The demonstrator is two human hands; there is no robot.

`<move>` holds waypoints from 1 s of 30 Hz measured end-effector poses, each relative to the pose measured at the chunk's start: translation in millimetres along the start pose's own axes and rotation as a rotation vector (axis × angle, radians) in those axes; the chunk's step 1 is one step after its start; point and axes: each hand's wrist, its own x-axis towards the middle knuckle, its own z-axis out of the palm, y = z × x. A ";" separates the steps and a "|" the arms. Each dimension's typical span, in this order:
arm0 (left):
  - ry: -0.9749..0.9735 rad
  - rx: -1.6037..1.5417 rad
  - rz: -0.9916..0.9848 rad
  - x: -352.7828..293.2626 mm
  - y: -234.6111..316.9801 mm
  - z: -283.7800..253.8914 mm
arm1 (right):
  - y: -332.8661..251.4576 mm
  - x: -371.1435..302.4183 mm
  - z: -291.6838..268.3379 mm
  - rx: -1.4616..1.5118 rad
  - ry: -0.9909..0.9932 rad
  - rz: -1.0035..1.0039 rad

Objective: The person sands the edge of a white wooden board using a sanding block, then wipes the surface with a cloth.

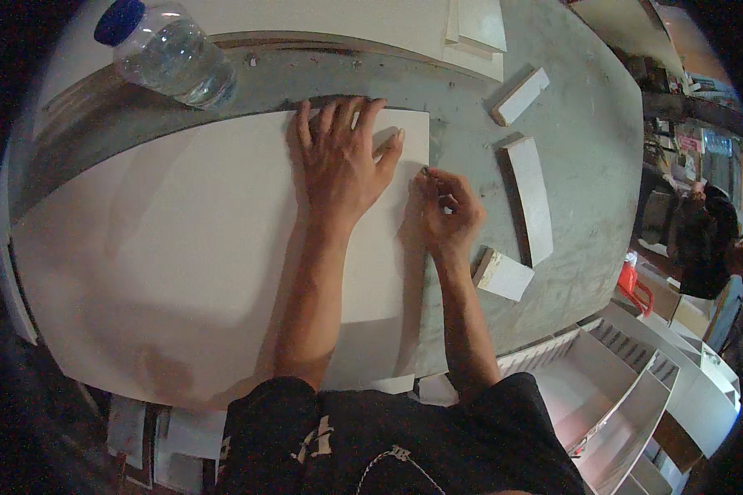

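Observation:
A large white board (190, 247) lies flat on the grey-green worktable (462, 115). My left hand (343, 161) rests flat near the board's far right part, fingers spread and their tips at its far edge. At the board's right edge, my right hand (452, 210) is closed in a pinch. A small dark bit shows at its fingertips, too small to name. To the right of that hand lie a long white strip of board (530, 198), a shorter white block (520, 97) farther off, and another small white block (504, 275) nearer to me.
A clear water bottle with a blue cap (173, 62) stands at the far left. More white panels (371, 25) lie along the far side. White slotted crates (586, 379) stand at the lower right, beside a red bag (633, 289). A person in dark clothes (706, 239) is at the far right.

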 end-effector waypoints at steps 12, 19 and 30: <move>-0.017 0.028 -0.013 -3.3 -3.1 -2.4 | -0.9 2.6 2.2 -0.052 -0.059 -0.113; 0.020 -0.001 0.021 0.4 -0.2 -2.7 | -3.0 61.4 25.7 0.103 -0.014 -0.108; 0.036 0.024 0.016 -6.4 -4.5 -3.5 | 4.1 18.8 9.6 -0.071 -0.081 -0.018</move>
